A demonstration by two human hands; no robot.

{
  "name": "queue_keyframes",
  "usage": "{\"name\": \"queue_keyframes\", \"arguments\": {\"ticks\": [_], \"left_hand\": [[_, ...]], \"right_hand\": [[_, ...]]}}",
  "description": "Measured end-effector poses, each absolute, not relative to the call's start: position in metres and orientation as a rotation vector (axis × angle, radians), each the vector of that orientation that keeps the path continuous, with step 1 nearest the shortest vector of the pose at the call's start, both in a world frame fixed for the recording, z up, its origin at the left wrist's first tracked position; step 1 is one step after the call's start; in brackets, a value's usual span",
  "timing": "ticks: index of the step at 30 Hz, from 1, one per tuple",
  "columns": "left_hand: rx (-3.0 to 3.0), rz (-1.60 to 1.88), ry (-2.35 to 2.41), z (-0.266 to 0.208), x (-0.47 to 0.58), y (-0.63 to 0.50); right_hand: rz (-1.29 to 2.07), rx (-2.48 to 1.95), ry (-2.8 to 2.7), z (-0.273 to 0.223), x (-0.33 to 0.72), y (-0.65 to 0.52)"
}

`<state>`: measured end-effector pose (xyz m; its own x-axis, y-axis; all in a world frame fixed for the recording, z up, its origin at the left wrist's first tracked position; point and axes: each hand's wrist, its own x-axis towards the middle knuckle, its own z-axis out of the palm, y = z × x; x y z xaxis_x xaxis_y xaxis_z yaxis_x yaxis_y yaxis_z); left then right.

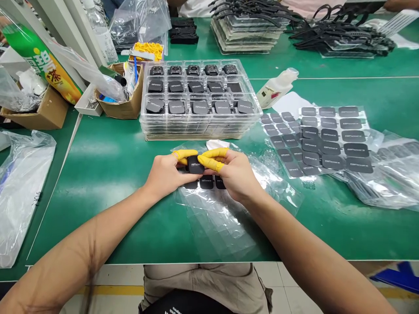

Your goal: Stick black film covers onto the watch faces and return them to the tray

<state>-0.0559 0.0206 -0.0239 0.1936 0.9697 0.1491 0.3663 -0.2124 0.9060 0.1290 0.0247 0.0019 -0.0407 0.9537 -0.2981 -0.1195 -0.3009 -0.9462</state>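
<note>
A black smartwatch body [195, 165], its flat face carrying pale lettering, is pinched in my left hand [166, 170], whose finger and thumb grip its left side and lower edge. From the right, my right hand [237, 174] presses yellow-covered fingertips together at the watch's upper right corner. Whether they also grip a film on the face cannot be made out. Yellow finger cots cover several fingertips. Just below the hands, black printed stickers [206, 182] lie on a clear sheet, partly hidden by my fingers.
Beyond my hands, stacked clear trays [199, 126] hold several watch bodies. A white bottle [278, 88] leans by them. Sticker sheets [327, 139] and plastic bags lie to the right. Cardboard boxes [126, 107] stand left; black straps [255, 11] top trays at the back.
</note>
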Motion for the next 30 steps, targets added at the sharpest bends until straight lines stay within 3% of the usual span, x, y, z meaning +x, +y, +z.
{"name": "queue_keyframes", "arguments": {"ticks": [30], "left_hand": [[1.719, 0.943, 1.299, -0.0236, -0.0567, 0.0209]], "right_hand": [[1.401, -1.375, -1.119, -0.0022, 0.13, 0.0218]]}}
